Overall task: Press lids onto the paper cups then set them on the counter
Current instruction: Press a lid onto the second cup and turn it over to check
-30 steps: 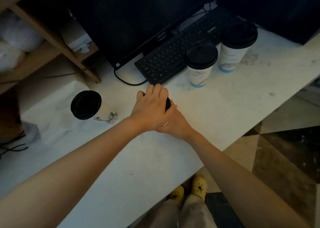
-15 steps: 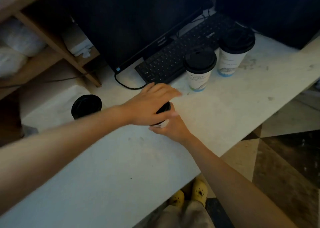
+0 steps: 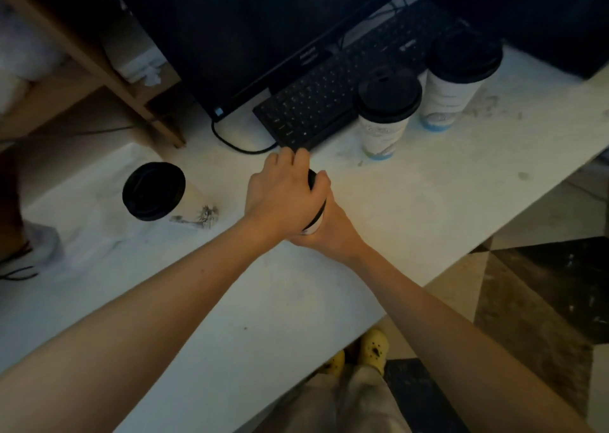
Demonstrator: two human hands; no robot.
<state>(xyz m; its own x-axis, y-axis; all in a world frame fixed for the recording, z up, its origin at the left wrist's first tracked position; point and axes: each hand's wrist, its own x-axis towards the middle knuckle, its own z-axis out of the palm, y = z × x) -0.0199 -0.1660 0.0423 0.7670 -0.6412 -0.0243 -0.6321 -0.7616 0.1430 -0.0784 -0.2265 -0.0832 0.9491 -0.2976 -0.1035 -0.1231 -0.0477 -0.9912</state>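
Note:
A white paper cup (image 3: 314, 227) with a black lid (image 3: 312, 178) stands on the white counter (image 3: 412, 208) near its middle, mostly hidden by my hands. My left hand (image 3: 283, 195) lies on top of the lid, its fingers curled down over the far rim. Just beneath it, my right hand (image 3: 331, 233) grips the cup's side from the right. Three other lidded cups stand on the counter: one at the left (image 3: 153, 190) and two at the back right (image 3: 384, 126), (image 3: 453, 89).
A black keyboard (image 3: 329, 103) and a dark monitor (image 3: 263, 20) sit behind the held cup, with a cable (image 3: 230, 142) looping in front. A wooden shelf (image 3: 108, 70) stands at the back left. The counter's front edge runs diagonally at the right, above the floor.
Half a second ago my left hand lay flat and spread over the lid; its fingers now curl down over the rim again. My right hand keeps its hold on the cup.

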